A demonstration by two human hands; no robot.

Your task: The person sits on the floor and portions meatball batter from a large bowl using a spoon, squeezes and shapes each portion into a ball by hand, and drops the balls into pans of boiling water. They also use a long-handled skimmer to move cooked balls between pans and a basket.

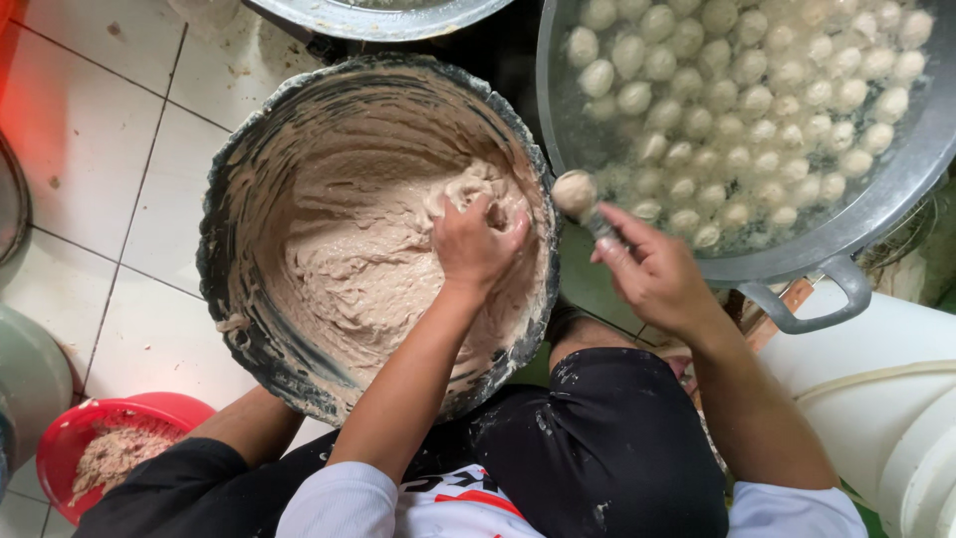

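Observation:
A big black tub (pixel 231 299) smeared with pale paste (pixel 339 269) stands on the tiled floor between my knees. My left hand (pixel 476 244) is sunk into the paste near the tub's right wall, fingers closed in it. My right hand (pixel 649 271) holds a spoon (pixel 600 227) carrying one round ball of paste (pixel 575 191), just over the gap between the tub and a large metal pot (pixel 866 214). The pot holds water with several pale balls (pixel 757 100) floating in it.
A red bowl (pixel 70 438) with minced stuff sits at the lower left. Another metal basin's rim (pixel 378 20) shows at the top, and a white container (pixel 886 399) stands at the right. White floor tiles (pixel 100 149) lie to the left.

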